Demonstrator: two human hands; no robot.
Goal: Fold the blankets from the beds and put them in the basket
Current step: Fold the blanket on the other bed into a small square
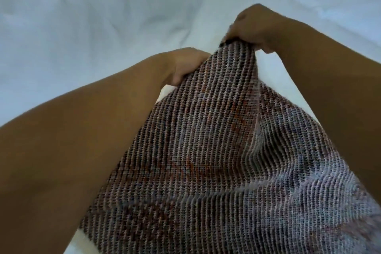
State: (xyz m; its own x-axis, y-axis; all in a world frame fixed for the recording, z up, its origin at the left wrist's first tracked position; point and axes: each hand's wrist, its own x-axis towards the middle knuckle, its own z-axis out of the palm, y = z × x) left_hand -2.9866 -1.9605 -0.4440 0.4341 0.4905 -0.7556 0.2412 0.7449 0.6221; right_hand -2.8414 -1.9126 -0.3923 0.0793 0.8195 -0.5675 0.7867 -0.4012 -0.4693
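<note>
Up at the top of the view, a knitted blanket of rust-brown, dark and pale grey yarn (206,140) was held by both hands over a rumpled white bed sheet (82,16). Its top edge was gathered to a peak at the fingers, and from there the cloth was spread wide, down and toward the camera, between two bare forearms. The right hand (252,24) was seen highest, its fingers (233,31) curled and clamped on the uppermost corner, the knit pinched against the thumb. A dark bit of edge was shown just under those fingertips. The left hand (186,64) was placed just below and to the left of the right-hand fingers. Its fingers were wrapped over the blanket's edge and mostly hidden behind the cloth, with the thumb (179,78) pressed on the near side, so the edge was gripped there too. Only a short stretch of bunched knit was left between the two grips. Below the right fingers a pale stripe was seen running down the weave. Right of it and lower, the yarn was greyer, with soft folds sagging. Under the left fingers the cloth was drawn in straighter ribs. Creased white sheet was seen beyond both sets of fingers and in thin wedges beside each wrist. Whether the blanket's lower part rested on the bed could not be told.
</note>
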